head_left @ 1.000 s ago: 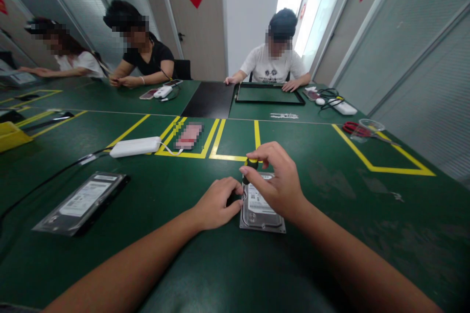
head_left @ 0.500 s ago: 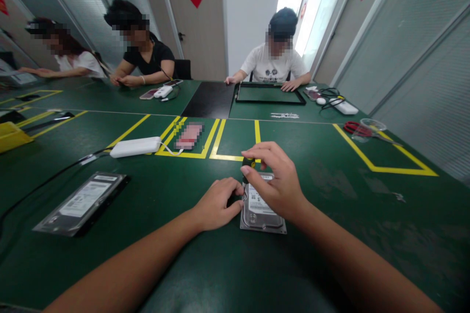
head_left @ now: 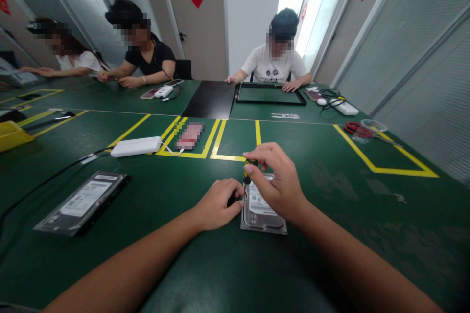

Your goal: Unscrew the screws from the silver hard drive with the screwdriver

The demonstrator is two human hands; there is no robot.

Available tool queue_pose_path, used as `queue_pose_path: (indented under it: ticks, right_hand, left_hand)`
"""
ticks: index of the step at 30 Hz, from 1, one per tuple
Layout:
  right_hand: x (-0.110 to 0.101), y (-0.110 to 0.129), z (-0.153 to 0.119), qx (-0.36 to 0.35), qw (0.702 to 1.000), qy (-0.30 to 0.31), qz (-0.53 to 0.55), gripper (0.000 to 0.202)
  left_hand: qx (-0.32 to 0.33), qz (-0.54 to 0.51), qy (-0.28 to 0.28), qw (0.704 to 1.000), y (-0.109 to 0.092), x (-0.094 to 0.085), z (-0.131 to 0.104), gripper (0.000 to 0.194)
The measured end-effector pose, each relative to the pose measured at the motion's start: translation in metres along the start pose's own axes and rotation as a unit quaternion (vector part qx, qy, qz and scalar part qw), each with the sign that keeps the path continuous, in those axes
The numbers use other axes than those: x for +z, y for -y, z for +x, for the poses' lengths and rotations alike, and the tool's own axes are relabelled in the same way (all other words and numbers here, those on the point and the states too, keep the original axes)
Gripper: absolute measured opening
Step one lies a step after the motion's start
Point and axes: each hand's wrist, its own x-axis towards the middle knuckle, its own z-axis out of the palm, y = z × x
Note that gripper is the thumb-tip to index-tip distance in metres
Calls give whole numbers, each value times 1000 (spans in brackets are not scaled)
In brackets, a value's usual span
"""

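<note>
A silver hard drive (head_left: 262, 220) with a white label lies on the green table (head_left: 220, 274) in front of me. My right hand (head_left: 277, 176) pinches the handle of a small black and yellow screwdriver (head_left: 246, 174), held upright with its shaft down at the drive's left edge. Close by on the left, my left hand (head_left: 219, 205) has its fingers curled together at that same edge, near the screwdriver's tip. Whether anything small is between those fingertips is hidden. Another hard drive (head_left: 86, 198) rests at the left, apart from both hands.
Behind the left drive are a white power bank (head_left: 135, 147) with cables and a phone (head_left: 190, 136). Red-handled scissors (head_left: 358, 129) lie at the right. Across the table, a person (head_left: 273, 61) touches a black frame (head_left: 271, 102); two more people sit at the left.
The screwdriver's handle has turned slightly in my right hand's fingers. My left hand has stayed in place. Across the table, the black-shirted person's hands have moved apart.
</note>
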Motion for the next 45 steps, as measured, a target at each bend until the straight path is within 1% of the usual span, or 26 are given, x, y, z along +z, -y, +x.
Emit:
queue_pose_path:
  ticks: [7, 10, 13, 19, 23, 29, 36, 41, 45]
  right_hand:
    - [-2, 3, 0, -11, 1000, 16, 19, 28]
    - [-2, 1, 1, -17, 1000, 9, 4, 22]
    - [-2, 0, 1, -6, 1000, 6, -8, 16]
    - [-3, 4, 3, -2, 1000, 12, 15, 19]
    - [-3, 4, 2, 2, 1000, 8, 12, 19]
    - [-3, 3, 0, 12, 1000, 14, 18, 25]
    - [-1, 2, 1, 0, 1000, -2, 9, 22]
    - [-1, 2, 2, -9, 1000, -7, -6, 15]
    - [-4, 3, 0, 8, 1000, 8, -9, 26]
  left_hand:
    - [-11, -4, -2, 1000, 2, 2, 0, 11]
    - [-19, -7, 1, 1000, 2, 1, 0, 11]
    - [-25, -11, 5, 1000, 2, 0, 1, 13]
    - [-30, -21, 4, 999, 2, -1, 2, 13]
    - [-35, -32, 0, 999, 4, 0, 2, 14]
    - [-52, -48, -3, 997, 4, 0, 4, 13]
    - [-67, -61, -4, 996, 4, 0, 4, 15]
    - [-72, -61, -2, 996, 5, 0, 4, 14]
    - [-76, -60, 0, 995, 4, -1, 4, 13]
